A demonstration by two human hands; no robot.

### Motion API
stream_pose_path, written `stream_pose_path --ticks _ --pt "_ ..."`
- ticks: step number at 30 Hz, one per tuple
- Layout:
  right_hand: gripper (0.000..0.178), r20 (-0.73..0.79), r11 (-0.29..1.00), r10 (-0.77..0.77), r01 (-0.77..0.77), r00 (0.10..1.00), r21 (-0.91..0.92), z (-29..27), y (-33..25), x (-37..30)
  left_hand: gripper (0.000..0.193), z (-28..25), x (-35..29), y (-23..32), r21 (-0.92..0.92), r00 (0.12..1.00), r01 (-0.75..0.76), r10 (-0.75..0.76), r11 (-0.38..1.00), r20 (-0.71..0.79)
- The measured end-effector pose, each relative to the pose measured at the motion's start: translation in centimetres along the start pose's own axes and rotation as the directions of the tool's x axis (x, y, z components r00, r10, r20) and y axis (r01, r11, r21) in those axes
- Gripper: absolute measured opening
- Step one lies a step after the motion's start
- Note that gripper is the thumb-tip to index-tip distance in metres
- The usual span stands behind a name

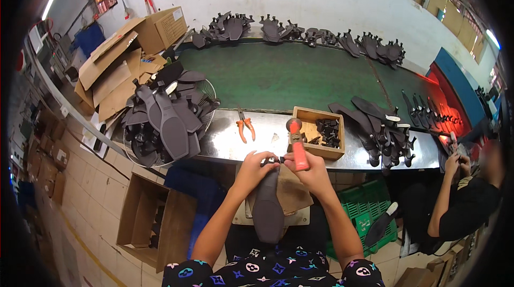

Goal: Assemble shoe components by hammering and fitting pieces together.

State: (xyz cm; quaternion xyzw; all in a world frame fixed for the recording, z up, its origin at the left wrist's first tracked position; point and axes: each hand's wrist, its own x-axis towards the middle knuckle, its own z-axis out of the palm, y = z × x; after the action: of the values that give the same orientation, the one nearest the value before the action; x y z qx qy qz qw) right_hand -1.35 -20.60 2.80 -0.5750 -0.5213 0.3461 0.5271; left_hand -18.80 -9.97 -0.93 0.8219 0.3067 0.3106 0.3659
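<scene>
In front of me a dark grey shoe sole (269, 209) lies lengthwise, its broad end toward my body. My left hand (256, 172) is closed around its narrow heel end. A hammer with a red handle (300, 157) is in my right hand (311, 173), its round metal head (294, 125) pointing away from me. At those fingertips, close to the heel, shows a small black piece (282, 159), too small to name surely. Beneath the sole sits a brown pad (292, 193). Beyond my hands are orange-handled pliers (246, 128) and a wooden box (319, 151) holding small black parts (327, 133).
A wire basket (210, 91) piled with soles stands left, near cardboard boxes (166, 27). Behind the metal bench runs a green conveyor belt (278, 75) lined with soles. More heeled soles (377, 131) lie right, above a green crate (364, 206). A co-worker (455, 206) sits at far right.
</scene>
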Motion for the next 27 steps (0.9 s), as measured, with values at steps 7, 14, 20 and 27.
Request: stream_pose_path --ticks 7,14,20,27 --pt "0.014 -0.026 0.969 -0.161 0.153 0.987 -0.195 1.9 1.9 -0.1 0.027 0.5 -2.8 0.7 -0.176 0.992 0.078 -0.094 0.981 -0.083" --pt "0.019 0.003 0.924 -0.173 0.163 0.985 -0.346 2.3 0.2 -1.3 0.028 1.3 -3.9 -0.1 -0.123 0.987 -0.022 0.002 0.992 -0.161" --pt "0.017 -0.048 0.944 -0.185 0.165 0.981 -0.285 3.0 0.5 -1.5 0.028 1.4 -3.9 -0.2 -0.138 0.992 -0.025 0.007 0.990 -0.130" --pt "0.020 0.005 0.929 -0.159 0.151 0.987 -0.338 2.6 0.2 -1.6 0.026 1.4 -3.9 -0.3 -0.116 0.992 -0.055 0.041 0.992 -0.123"
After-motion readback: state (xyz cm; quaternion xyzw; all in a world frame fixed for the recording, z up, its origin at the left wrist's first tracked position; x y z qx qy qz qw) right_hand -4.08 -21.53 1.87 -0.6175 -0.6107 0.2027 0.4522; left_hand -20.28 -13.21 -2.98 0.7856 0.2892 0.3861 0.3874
